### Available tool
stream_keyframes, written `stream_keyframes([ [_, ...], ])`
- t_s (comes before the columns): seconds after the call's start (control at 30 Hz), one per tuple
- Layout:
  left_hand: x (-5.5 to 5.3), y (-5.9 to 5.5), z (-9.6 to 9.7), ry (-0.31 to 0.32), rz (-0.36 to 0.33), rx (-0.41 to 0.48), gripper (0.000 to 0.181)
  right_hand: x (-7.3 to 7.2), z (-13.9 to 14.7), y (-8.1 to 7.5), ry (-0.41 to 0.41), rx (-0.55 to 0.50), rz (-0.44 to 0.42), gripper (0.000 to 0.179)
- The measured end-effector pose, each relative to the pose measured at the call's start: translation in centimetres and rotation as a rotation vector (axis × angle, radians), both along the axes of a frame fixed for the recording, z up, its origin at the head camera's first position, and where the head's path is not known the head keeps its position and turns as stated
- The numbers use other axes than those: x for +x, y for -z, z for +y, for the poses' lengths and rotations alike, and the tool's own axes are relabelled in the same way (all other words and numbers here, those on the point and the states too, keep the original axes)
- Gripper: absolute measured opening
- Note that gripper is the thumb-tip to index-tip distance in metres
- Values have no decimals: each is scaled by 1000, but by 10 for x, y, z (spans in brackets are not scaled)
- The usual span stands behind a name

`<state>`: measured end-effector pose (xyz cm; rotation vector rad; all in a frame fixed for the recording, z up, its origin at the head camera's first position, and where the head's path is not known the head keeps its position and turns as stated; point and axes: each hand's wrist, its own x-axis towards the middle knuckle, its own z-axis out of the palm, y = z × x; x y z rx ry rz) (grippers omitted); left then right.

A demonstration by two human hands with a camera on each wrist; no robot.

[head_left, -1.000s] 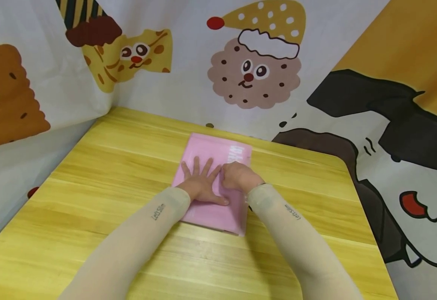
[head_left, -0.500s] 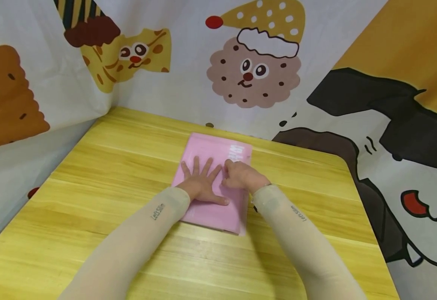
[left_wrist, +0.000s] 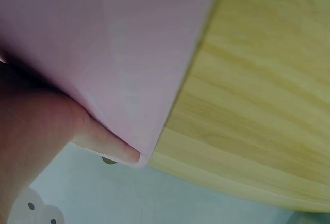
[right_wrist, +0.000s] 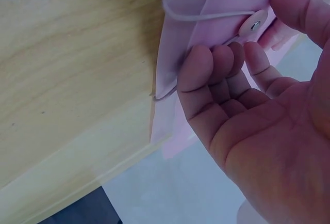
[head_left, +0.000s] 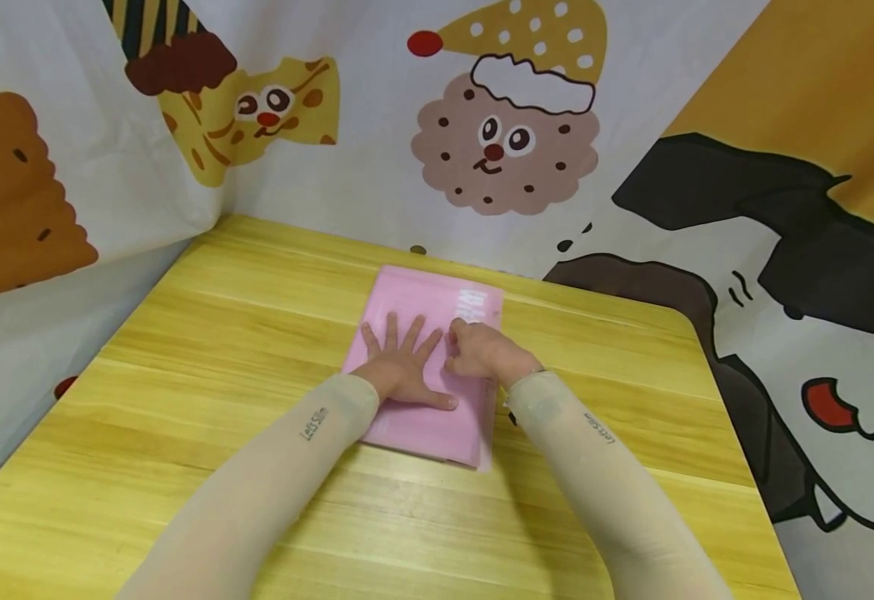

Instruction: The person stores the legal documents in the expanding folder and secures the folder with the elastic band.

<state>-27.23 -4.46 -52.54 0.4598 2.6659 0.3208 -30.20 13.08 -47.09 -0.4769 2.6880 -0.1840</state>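
Note:
A pink document folder [head_left: 425, 287] with white lettering lies on the wooden table. My left hand [head_left: 399, 372] rests flat on its cover, fingers spread; the left wrist view shows one finger [left_wrist: 111, 144] extended along the pink surface near a corner. Over the folder's right part is my right hand [head_left: 485, 352]. Its fingers curl loosely, and a gap separates thumb and index finger. In the right wrist view the thumb [right_wrist: 296, 15] is close to a round button [right_wrist: 253, 24]. A pale elastic cord [right_wrist: 206, 16] runs from the folder's edge to this button; its lower strand passes behind the fingers.
The wooden table [head_left: 204, 375] extends around the folder on every side. Behind it hangs a white cloth [head_left: 377, 183] printed with cartoon food figures, meeting the table's back edge. Pale sleeves cover both forearms.
My right hand has shifted slightly right, its thumb and index finger parting. A lighter strip now shows along the folder's right edge. The left hand has stayed in place.

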Motion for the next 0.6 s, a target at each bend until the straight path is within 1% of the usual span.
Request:
stream_keyframes([
  [0.17, 2, -3, -1, -4, -3, 12, 138, 2, 1, -1, 1, -1, 4, 43],
  [0.37, 0, -1, 0, 2, -3, 8, 138, 5, 2, -2, 11, -18, 2, 47],
  [0.6, 0, 1, 0, 1, 4, 12, 139, 5, 3, 0, 21, -24, -3, 49],
])
